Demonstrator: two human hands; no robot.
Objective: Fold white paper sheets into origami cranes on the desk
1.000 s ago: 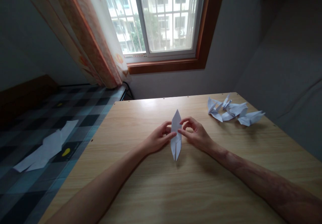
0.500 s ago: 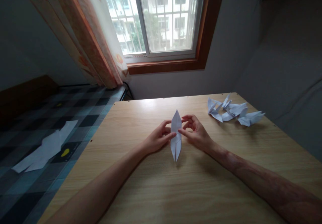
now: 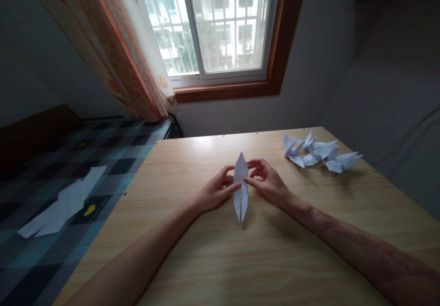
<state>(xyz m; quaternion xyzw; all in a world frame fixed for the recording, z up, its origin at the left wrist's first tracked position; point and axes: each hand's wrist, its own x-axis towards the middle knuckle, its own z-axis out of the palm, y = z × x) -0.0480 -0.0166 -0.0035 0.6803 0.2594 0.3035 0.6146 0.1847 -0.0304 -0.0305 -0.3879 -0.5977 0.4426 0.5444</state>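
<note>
A long, narrow diamond of folded white paper [image 3: 241,171] is held just above the wooden table [image 3: 220,260]. Its upper end comes to one point, and a slit splits its lower end into two points. My left hand [image 3: 220,187] pinches its left edge, thumb on the front and fingers behind. On the opposite edge, my right hand [image 3: 266,180] grips it the same way, with the thumb near the middle of the paper. The fingertips behind the paper are partly hidden.
Several folded white paper cranes [image 3: 319,152] sit together at the table's far right. To the left, white paper sheets [image 3: 65,205] lie on a bed with a checked cover [image 3: 113,141]. Behind the table are a window [image 3: 233,26] and a patterned curtain [image 3: 137,68].
Almost nothing differs. The folded paper's lower end has shifted very slightly, and both hands keep the same pinch on it.
</note>
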